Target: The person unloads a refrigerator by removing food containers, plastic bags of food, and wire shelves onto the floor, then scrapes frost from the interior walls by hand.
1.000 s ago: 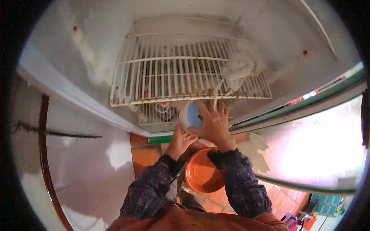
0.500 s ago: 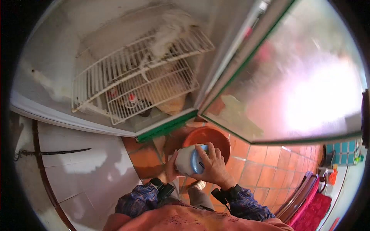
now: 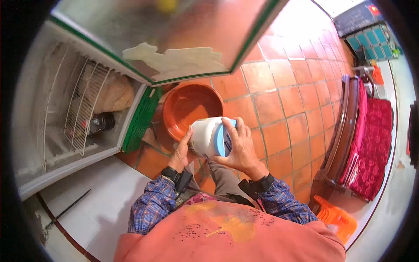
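A white jar with a light blue lid is held tilted on its side in front of my body. Its white side rests against the fingers and palm of my left hand. Round the blue lid curl the thumb and fingers of my right hand. The lid sits on the jar, with dark lettering on its top. Just beyond the jar, a reddish-brown basin stands on the floor, with nothing visible inside.
An open fridge on the left holds wire racks and a dark jar. Its green-edged glass door swings out ahead. To the right are a wooden bench, red cloth and an orange plastic item.
My view has turned right and down, away from the fridge interior toward the floor. Both hands keep the jar between them, now nearer the middle of the view.
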The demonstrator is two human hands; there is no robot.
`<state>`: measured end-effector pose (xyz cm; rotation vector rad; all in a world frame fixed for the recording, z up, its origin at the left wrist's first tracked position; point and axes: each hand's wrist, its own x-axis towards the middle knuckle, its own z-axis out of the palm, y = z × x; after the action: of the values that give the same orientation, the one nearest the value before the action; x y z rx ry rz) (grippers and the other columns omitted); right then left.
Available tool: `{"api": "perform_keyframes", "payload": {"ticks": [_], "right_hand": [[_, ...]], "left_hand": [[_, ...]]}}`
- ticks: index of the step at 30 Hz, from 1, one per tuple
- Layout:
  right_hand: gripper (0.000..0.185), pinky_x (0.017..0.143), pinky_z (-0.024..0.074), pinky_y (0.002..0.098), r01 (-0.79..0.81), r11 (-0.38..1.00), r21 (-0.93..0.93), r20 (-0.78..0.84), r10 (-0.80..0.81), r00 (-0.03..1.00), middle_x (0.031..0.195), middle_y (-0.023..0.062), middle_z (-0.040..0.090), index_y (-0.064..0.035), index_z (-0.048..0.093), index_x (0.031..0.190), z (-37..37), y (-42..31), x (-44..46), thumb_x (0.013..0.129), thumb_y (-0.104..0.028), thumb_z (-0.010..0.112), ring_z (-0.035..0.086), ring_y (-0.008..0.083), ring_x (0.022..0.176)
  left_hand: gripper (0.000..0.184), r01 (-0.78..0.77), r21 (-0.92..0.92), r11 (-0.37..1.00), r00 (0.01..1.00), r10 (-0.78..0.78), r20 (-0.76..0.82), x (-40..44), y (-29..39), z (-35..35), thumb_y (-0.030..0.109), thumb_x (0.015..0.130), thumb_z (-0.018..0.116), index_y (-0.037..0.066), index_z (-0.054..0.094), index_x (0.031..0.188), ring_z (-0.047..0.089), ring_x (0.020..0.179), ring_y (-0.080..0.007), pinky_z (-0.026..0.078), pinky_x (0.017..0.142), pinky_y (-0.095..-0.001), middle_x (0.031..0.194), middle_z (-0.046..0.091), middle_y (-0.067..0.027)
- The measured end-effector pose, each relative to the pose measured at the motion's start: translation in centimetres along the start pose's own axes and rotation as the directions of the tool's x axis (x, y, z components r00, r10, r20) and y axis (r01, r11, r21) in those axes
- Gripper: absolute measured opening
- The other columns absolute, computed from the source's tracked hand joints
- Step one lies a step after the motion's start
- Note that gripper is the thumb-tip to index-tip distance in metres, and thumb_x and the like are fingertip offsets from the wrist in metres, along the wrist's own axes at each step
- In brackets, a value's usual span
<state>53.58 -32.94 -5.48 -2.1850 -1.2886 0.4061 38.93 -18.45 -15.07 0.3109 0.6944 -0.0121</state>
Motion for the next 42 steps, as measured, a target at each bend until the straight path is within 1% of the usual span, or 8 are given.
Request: {"api": "perform_keyframes", "payload": {"ticks": [5, 13, 17, 24, 29, 35, 39, 42], "right_hand": [[0.108, 0.095, 0.0367, 0.0496, -0.099, 0.99, 0.102, -0.104, 0.11, 0.988, 0.129, 0.0232, 0.035, -0.0119, 0.034, 0.14, -2.0, 3.5, -2.5, 0.047, -0.033, 0.084, 0.041, 0.0422, 0.112], [0.11, 0.098, 0.0343, 0.0496, -0.185, 0.972, 0.147, -0.24, 0.217, 0.946, 0.13, 0.0227, 0.035, -0.0089, 0.033, 0.14, -2.5, 4.4, -4.7, 0.048, -0.037, 0.086, 0.039, 0.0405, 0.116], [0.109, 0.098, 0.0345, 0.0482, -0.205, 0.961, 0.183, -0.267, 0.25, 0.931, 0.13, 0.0216, 0.035, -0.0065, 0.032, 0.14, -2.4, 4.5, -5.0, 0.05, -0.04, 0.085, 0.039, 0.0395, 0.116], [0.106, 0.1, 0.0347, 0.0461, -0.282, 0.898, 0.338, -0.257, 0.377, 0.89, 0.128, 0.021, 0.039, -0.0043, 0.03, 0.14, -0.6, 6.6, -5.8, 0.056, -0.043, 0.082, 0.042, 0.0363, 0.117], [0.103, 0.102, 0.0346, 0.0445, -0.389, 0.672, 0.63, -0.139, 0.59, 0.795, 0.129, 0.0199, 0.04, -0.0011, 0.029, 0.14, 2.1, 7.9, -7.1, 0.06, -0.041, 0.081, 0.041, 0.0345, 0.122], [0.104, 0.102, 0.0353, 0.0449, -0.458, 0.49, 0.742, -0.089, 0.749, 0.657, 0.127, 0.0225, 0.041, -0.0031, 0.029, 0.141, 4.7, 10.8, -10.0, 0.06, -0.041, 0.081, 0.04, 0.0352, 0.123], [0.105, 0.103, 0.0341, 0.0452, -0.639, 0.544, 0.543, -0.074, 0.79, 0.609, 0.132, 0.0214, 0.039, -0.0047, 0.025, 0.143, 4.6, 13.2, -13.2, 0.062, -0.042, 0.079, 0.039, 0.0343, 0.125], [0.105, 0.094, 0.0366, 0.0499, -0.774, 0.545, 0.323, -0.078, 0.83, 0.552, 0.122, 0.0199, 0.042, -0.0103, 0.029, 0.142, 8.6, 18.7, -16.1, 0.058, -0.052, 0.077, 0.045, 0.0362, 0.113]], "left_hand": [[0.063, 0.055, 0.126, 0.991, 0.998, -0.06, 0.035, 3.2, -1.2, 2.5, 0.054, 0.089, 0.055, 0.011, 0.045, 0.134, 0.054, 0.115, -0.0228, 0.047, 0.095, -0.0429, 0.129, 0.054, -0.0076], [0.069, -0.053, 0.321, 0.945, 0.996, 0.029, 0.08, 4.9, -1.6, 5.6, 0.054, 0.088, 0.057, 0.002, 0.045, 0.132, 0.053, 0.113, -0.0192, 0.046, 0.095, -0.0354, 0.126, 0.054, -0.0106], [0.068, -0.051, 0.375, 0.925, 0.995, 0.015, 0.098, 5.2, -1.2, 6.1, 0.055, 0.089, 0.054, 0.006, 0.042, 0.136, 0.051, 0.118, -0.0198, 0.044, 0.098, -0.0383, 0.131, 0.052, -0.0083], [0.06, 0.013, 0.456, 0.89, 0.994, -0.059, 0.087, 5.9, -0.6, 6.1, 0.05, 0.093, 0.05, 0.001, 0.048, 0.128, 0.058, 0.103, -0.0161, 0.047, 0.09, -0.0302, 0.114, 0.06, -0.0098], [0.056, 0.123, 0.533, 0.837, 0.976, -0.198, 0.087, 6.4, -1.0, 3.9, 0.049, 0.097, 0.04, 0.007, 0.046, 0.133, 0.056, 0.112, -0.0184, 0.047, 0.093, -0.0353, 0.125, 0.056, -0.0073], [0.054, 0.166, 0.618, 0.769, 0.979, -0.204, -0.008, 7.3, -3.2, 2.3, 0.049, 0.098, 0.039, 0.009, 0.045, 0.133, 0.058, 0.101, -0.0143, 0.048, 0.082, -0.0313, 0.119, 0.058, -0.0039], [0.049, 0.281, 0.75, 0.598, 0.96, -0.188, -0.21, 5.4, -5.0, 1.1, 0.046, 0.096, 0.045, 0.01, 0.048, 0.129, 0.057, 0.092, -0.0126, 0.047, 0.075, -0.0275, 0.11, 0.062, -0.0069], [0.044, 0.34, 0.832, 0.439, 0.94, -0.181, -0.289, 5.1, -6.1, -1.8, 0.042, 0.096, 0.048, 0.008, 0.052, 0.124, 0.059, 0.087, -0.0132, 0.047, 0.075, -0.0266, 0.103, 0.064, -0.0068]]}}
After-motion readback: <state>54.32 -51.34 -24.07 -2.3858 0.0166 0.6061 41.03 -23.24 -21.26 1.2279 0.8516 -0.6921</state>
